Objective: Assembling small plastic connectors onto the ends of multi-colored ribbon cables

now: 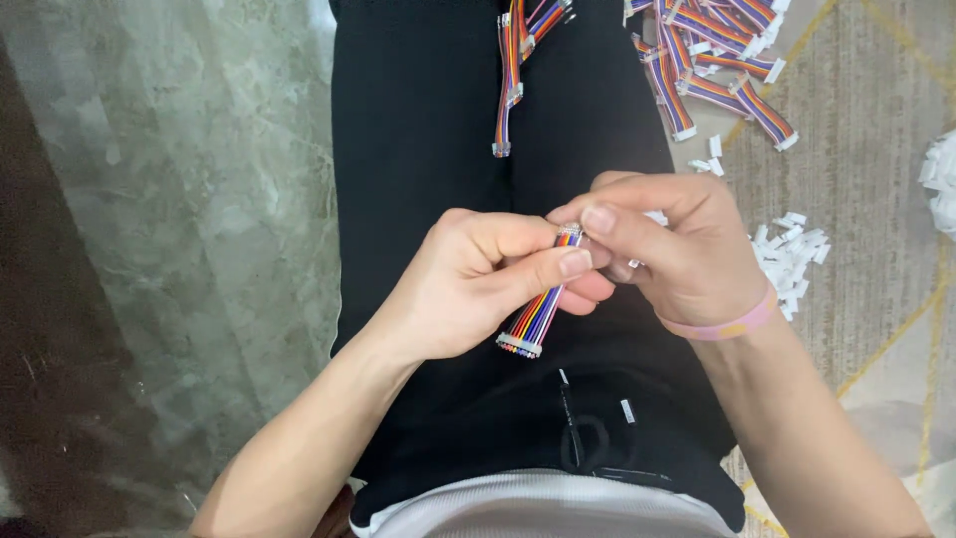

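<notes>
We see a short rainbow ribbon cable [541, 311] held over the lap, its lower end with a white connector [519, 345] hanging free below the left hand, its upper end pinched between both hands. The left hand [478, 284] is closed around the cable, thumb laid across it and fingers curled under. The right hand [669, 249] meets it from the other side, thumb and forefinger closed tight at the cable's top end, where a small pale piece sits; we cannot tell whether that piece is part of the cable or separate. A pink band [719, 324] circles the right wrist.

Both hands are above black trousers [428, 130] with a drawstring [573, 423] near the waist and a white shirt hem [538, 503] below it. More rainbow cables [510, 75] lie further up on the lap, a few hanging together. To the right, on a beige patterned mat [876, 120], lies a heap of similar cables [712, 60], and near the right wrist a scatter of small white connector housings [789, 254], with another white cluster [941, 184] at the frame edge. To the left is greenish marble-like floor [189, 199]
</notes>
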